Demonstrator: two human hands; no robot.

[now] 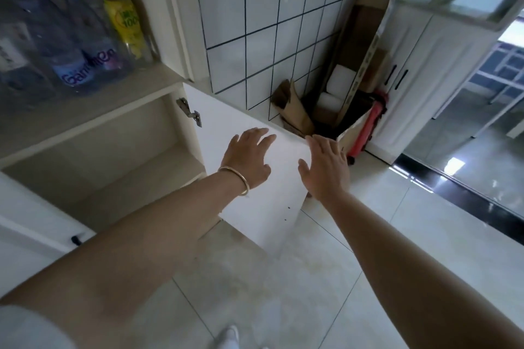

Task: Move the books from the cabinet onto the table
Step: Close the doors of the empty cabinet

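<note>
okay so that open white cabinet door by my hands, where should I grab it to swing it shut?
Probably the free edge of the cabinet door, near the right hand, coming from the right. The hinge sits on the far left, so that edge gives most leverage, and no handle shows on this face.

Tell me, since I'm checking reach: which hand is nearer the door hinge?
Left. The left hand lies over the open white door, just right of and below the hinge. The right hand is at the door's outer edge, farther away.
</note>
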